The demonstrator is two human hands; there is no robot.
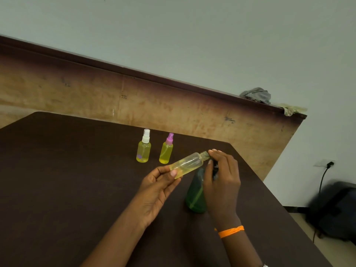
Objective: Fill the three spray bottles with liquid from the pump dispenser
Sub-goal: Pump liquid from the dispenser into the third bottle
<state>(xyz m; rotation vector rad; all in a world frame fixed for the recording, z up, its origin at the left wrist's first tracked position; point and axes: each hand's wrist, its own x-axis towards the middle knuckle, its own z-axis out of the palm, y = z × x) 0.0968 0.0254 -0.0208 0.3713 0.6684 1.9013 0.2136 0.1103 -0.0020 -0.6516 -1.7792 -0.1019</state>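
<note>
Three bottles and a dispenser on the table (67,180)

Two capped spray bottles (143,147) (166,150) stand side by side at 12 o'clock; before them an open bottle (187,164) lies tilted, mouth toward 2 o'clock, between left hand (158,191) and right hand (221,182); the pump dispenser (195,195) stands underneath, at 6 o'clock.

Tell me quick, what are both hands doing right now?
Left hand: holding the uncapped spray bottle, tilted, by its bottom end.
Right hand: fingers curled round the green pump dispenser's dark top.
</note>
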